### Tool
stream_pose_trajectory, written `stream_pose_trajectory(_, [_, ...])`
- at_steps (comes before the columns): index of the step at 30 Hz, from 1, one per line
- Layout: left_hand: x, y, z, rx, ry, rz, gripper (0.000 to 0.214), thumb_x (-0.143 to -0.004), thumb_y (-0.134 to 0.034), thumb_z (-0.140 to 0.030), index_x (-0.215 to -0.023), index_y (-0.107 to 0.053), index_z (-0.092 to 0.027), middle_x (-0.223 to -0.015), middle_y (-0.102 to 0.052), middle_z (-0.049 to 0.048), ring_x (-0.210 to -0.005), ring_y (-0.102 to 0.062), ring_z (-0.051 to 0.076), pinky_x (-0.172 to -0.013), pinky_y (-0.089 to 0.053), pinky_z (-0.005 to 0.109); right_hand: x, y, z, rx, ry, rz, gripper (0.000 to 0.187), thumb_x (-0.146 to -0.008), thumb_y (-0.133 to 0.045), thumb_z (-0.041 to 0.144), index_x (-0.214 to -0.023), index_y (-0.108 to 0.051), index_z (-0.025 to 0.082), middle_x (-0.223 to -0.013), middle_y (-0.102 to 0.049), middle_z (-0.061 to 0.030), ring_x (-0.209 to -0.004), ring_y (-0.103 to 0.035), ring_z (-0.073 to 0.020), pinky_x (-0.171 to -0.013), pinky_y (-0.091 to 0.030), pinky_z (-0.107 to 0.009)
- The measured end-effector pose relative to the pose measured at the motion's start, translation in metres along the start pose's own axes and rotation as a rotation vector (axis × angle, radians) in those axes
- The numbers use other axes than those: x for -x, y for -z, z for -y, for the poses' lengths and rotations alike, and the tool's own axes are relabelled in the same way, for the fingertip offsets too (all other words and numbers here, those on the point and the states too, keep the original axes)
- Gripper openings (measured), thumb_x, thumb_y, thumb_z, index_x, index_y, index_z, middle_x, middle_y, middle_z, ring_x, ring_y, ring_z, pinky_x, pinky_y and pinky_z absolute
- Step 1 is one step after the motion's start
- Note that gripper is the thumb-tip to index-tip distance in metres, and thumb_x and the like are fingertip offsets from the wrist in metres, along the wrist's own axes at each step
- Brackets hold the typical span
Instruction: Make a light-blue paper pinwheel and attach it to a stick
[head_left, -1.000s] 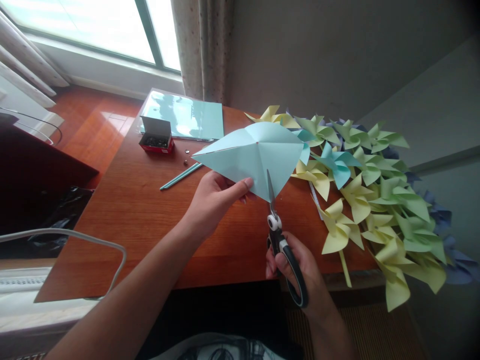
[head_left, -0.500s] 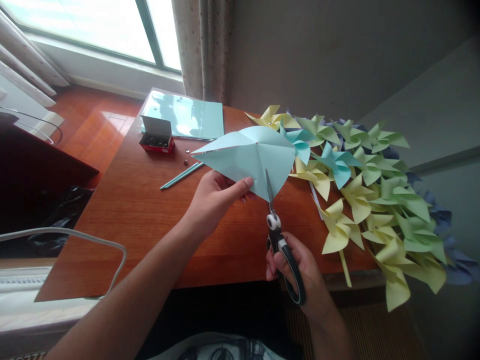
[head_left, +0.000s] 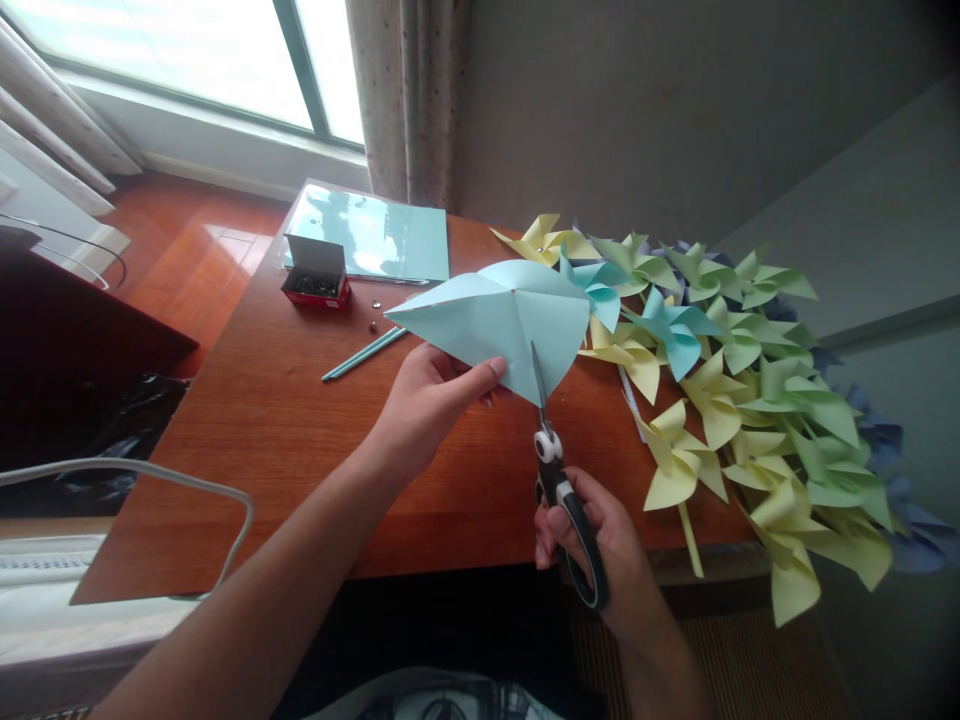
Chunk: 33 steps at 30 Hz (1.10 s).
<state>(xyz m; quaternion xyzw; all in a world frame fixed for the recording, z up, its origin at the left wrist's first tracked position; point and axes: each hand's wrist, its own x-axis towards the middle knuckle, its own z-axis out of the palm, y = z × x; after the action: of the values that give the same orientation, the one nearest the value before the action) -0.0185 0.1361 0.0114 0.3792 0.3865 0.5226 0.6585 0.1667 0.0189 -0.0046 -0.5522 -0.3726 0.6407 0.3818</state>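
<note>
A light blue sheet of paper (head_left: 480,325), creased from its middle and slit at the left corner, is pinched by my left hand (head_left: 442,390) along its near edge. The thumb lies on top and the other fingers are mostly hidden underneath. My right hand (head_left: 592,525) grips black and white scissors (head_left: 553,465) by the handles. Their blades straddle the paper at its near corner, one blade showing on top and pointing toward the middle. The paper is held above the wooden table (head_left: 300,440).
Several yellow, green, blue and purple paper pinwheels (head_left: 705,390) cover the table's right side. At the back left are a red box of small dark pieces (head_left: 315,290), a blue paper pack (head_left: 390,235) and light blue sticks (head_left: 360,355). A white cable (head_left: 187,470) crosses the left edge.
The slit at the paper's left looks narrower, its edges closer together. Both hands and the scissors stay almost in place.
</note>
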Motion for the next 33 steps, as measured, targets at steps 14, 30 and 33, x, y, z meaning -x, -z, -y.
stream_pose_trajectory(14, [-0.001,0.000,-0.001,-0.032,0.011,-0.010,0.021,-0.075,-0.082,-0.030,-0.071,-0.069,-0.014,-0.065,-0.069,0.0032,-0.060,-0.060,0.013,-0.058,-0.046,0.024,0.001,0.000,0.004,-0.006,0.069,0.079,0.048,-0.081,-0.073,0.063,-0.092,-0.055,0.020,-0.070,-0.054,0.0013,-0.061,-0.054,-0.0141,-0.058,-0.045,-0.026])
stream_pose_trajectory(30, [0.002,-0.004,-0.003,-0.089,0.029,0.104,0.013,-0.075,-0.082,-0.022,-0.076,-0.071,-0.014,-0.067,-0.074,0.0040,-0.063,-0.069,0.016,-0.058,-0.052,0.024,-0.005,-0.005,0.011,0.053,0.093,0.021,0.043,-0.086,-0.068,0.060,-0.092,-0.052,0.020,-0.073,-0.056,0.0006,-0.063,-0.057,-0.0144,-0.062,-0.046,-0.027])
stream_pose_trajectory(33, [0.002,-0.005,-0.003,-0.077,0.016,0.115,0.011,-0.078,-0.080,-0.021,-0.075,-0.072,-0.014,-0.067,-0.074,0.0039,-0.063,-0.069,0.016,-0.059,-0.053,0.023,-0.007,-0.005,0.011,0.064,0.089,0.011,0.043,-0.086,-0.068,0.059,-0.093,-0.053,0.020,-0.073,-0.057,0.0007,-0.063,-0.057,-0.0138,-0.062,-0.045,-0.027])
